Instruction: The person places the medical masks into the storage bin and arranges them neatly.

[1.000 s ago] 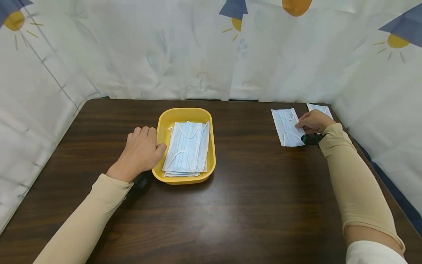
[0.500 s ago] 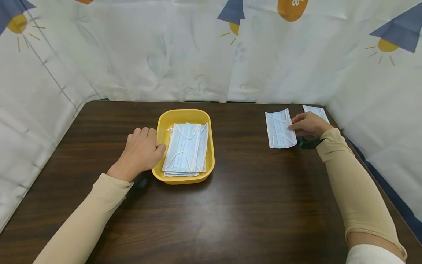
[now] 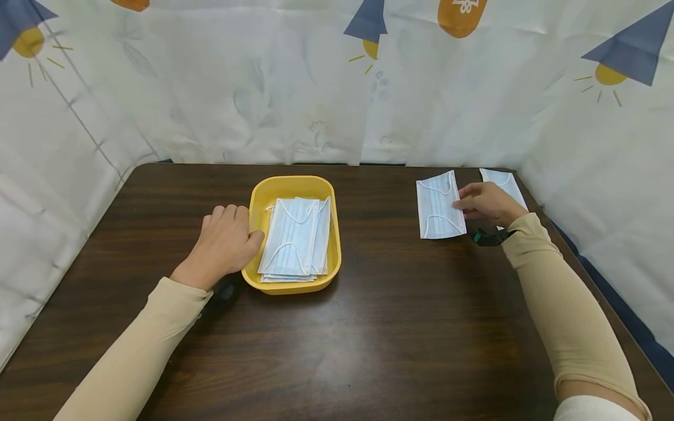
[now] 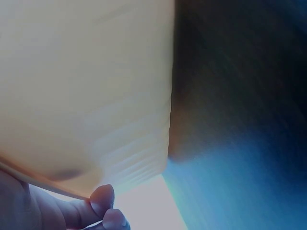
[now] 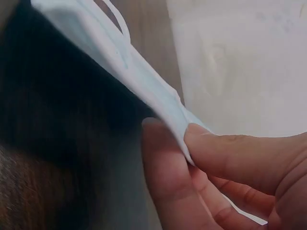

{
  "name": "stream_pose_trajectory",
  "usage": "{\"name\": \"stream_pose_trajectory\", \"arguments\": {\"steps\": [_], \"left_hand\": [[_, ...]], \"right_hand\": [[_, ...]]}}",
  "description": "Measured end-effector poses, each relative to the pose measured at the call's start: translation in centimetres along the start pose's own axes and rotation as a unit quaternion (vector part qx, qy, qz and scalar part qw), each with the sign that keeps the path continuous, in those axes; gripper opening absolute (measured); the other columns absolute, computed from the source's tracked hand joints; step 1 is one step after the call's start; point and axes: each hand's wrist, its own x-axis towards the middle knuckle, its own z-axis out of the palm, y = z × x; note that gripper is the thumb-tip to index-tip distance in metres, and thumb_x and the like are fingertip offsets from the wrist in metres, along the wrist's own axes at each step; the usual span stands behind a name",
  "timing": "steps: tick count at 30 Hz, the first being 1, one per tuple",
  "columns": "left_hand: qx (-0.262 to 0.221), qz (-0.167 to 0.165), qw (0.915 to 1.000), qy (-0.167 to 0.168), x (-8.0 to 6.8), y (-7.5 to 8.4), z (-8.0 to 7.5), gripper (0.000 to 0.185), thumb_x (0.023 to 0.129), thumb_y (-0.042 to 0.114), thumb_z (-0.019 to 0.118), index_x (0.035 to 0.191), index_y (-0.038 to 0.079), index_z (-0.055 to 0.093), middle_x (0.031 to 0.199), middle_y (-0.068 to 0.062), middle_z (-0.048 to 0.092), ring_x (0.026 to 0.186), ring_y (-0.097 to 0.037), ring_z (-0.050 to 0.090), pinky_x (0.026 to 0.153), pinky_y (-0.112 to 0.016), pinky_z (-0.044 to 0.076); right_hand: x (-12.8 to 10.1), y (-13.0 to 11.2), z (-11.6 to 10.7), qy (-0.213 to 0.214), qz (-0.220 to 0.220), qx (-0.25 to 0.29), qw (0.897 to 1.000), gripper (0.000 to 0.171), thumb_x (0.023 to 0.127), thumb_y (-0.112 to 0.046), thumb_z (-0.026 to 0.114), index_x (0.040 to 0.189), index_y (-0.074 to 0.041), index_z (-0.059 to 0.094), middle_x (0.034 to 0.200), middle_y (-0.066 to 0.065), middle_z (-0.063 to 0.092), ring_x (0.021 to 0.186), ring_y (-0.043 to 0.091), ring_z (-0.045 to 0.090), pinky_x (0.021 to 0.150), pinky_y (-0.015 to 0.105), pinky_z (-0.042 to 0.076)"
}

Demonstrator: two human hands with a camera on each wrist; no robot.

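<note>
My left hand (image 3: 223, 245) grips the left rim of a yellow plastic basin (image 3: 295, 186). Its fingers curl over the outside, and the left wrist view shows fingertips (image 4: 102, 199) at the basin's wall (image 4: 86, 96). Inside the basin lies a loose pile of light blue face masks (image 3: 289, 240) with white ear loops. At the table's far right, my right hand (image 3: 487, 203) pinches the right edge of one face mask (image 3: 439, 204) between thumb and fingers. The right wrist view shows that mask (image 5: 129, 72) lifted at an angle above the table. Another mask (image 3: 502, 180) lies behind the hand, partly covered by it.
A dark brown wooden table (image 3: 368, 327) carries everything. White patterned curtain (image 3: 295, 88) hangs along its back and both sides. A dark band (image 5: 72, 96) of shadow lies under the lifted mask in the right wrist view.
The right hand has moved a little to the left with the pinched mask, uncovering more of the other mask behind it. The left hand stays on the basin.
</note>
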Motion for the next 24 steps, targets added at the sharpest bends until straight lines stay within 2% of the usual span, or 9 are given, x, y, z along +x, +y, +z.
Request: {"name": "stream_pose_trajectory", "arguments": {"steps": [5, 12, 20, 24], "left_hand": [[0.000, -0.004, 1.0000, -0.004, 0.0, 0.0, 0.0, 0.033, 0.095, 0.026, 0.042, 0.096, -0.005, 0.053, 0.085, -0.016, 0.049, 0.084, -0.034, 0.041, 0.071, -0.041, 0.031], [-0.002, -0.004, 1.0000, 0.002, 0.0, 0.0, 0.0, 0.032, 0.095, 0.025, 0.043, 0.095, -0.005, 0.053, 0.086, -0.016, 0.050, 0.085, -0.035, 0.042, 0.070, -0.041, 0.031], [-0.001, -0.005, 1.0000, 0.003, 0.0, 0.1, 0.0, 0.034, 0.095, 0.026, 0.043, 0.097, -0.007, 0.053, 0.086, -0.017, 0.050, 0.085, -0.035, 0.042, 0.071, -0.042, 0.031], [0.000, -0.004, 1.0000, 0.004, 0.1, 0.1, 0.1, 0.034, 0.095, 0.026, 0.044, 0.097, -0.007, 0.053, 0.086, -0.017, 0.050, 0.085, -0.035, 0.042, 0.071, -0.042, 0.031]], "right_hand": [[-0.6, -0.5, 0.6, 0.010, -0.015, 0.014, 1.000, 0.057, 0.099, -0.020, 0.069, 0.142, 0.006, 0.044, 0.118, 0.010, 0.063, 0.087, 0.005, 0.068, 0.078, 0.024, 0.060], [-1.4, -0.9, 1.3, 0.017, -0.027, 0.045, 0.998, 0.054, 0.098, -0.018, 0.070, 0.141, 0.005, 0.046, 0.108, -0.001, 0.066, 0.087, 0.004, 0.068, 0.079, 0.025, 0.061], [-1.9, -1.3, 1.9, 0.028, -0.029, 0.047, 0.998, 0.055, 0.097, -0.024, 0.071, 0.140, 0.001, 0.047, 0.112, 0.001, 0.067, 0.090, 0.006, 0.068, 0.081, 0.025, 0.061], [-2.0, -1.3, 2.2, 0.035, -0.036, 0.060, 0.997, 0.052, 0.097, -0.023, 0.072, 0.137, 0.000, 0.049, 0.107, -0.003, 0.068, 0.090, 0.005, 0.069, 0.081, 0.025, 0.061]]}}
